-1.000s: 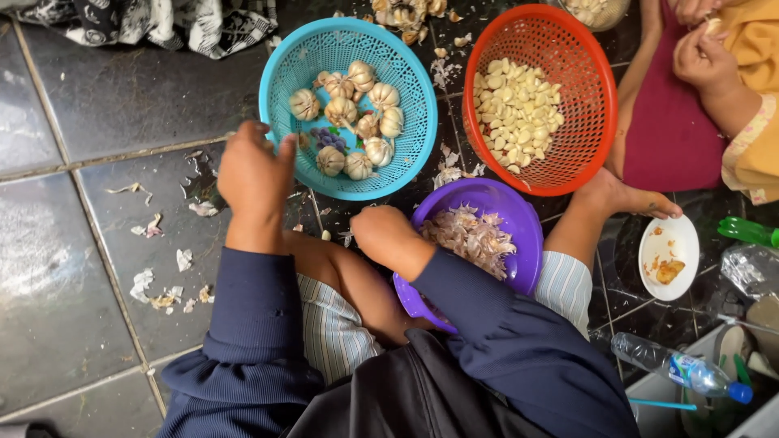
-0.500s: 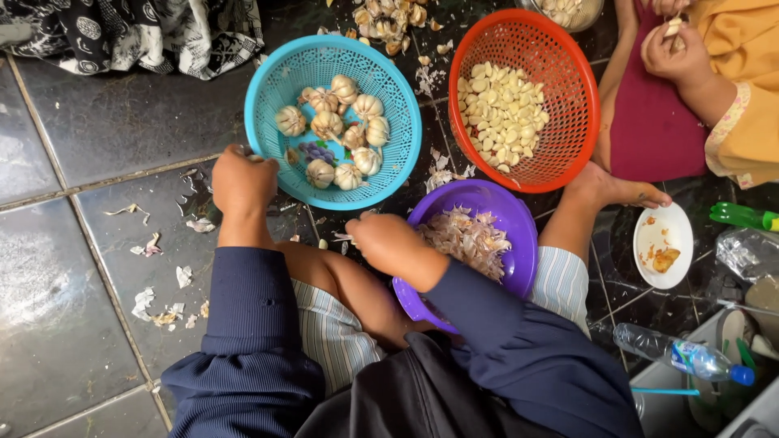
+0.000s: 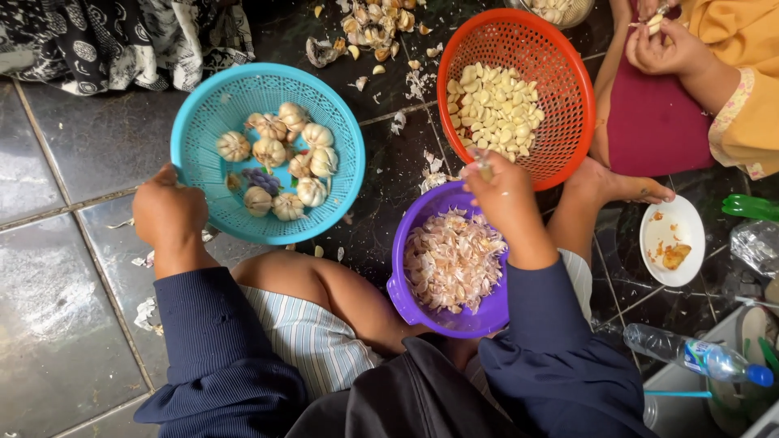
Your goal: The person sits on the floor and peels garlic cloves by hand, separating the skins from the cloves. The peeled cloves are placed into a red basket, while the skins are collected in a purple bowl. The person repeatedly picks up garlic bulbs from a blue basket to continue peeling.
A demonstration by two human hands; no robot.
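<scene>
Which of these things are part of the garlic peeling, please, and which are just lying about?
In use:
turquoise basket of garlic bulbs, left hand on its rim
red basket of peeled cloves
purple bowl of skins
right hand

Lying about:
water bottle
white dish
patterned cloth

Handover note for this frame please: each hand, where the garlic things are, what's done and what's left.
Left hand grips the rim of the blue basket, which holds about ten whole bulbs.
Right hand pinches a small piece over the purple bowl of skins.
Done: peeled cloves fill the red basket.
Left: the whole bulbs.
</scene>
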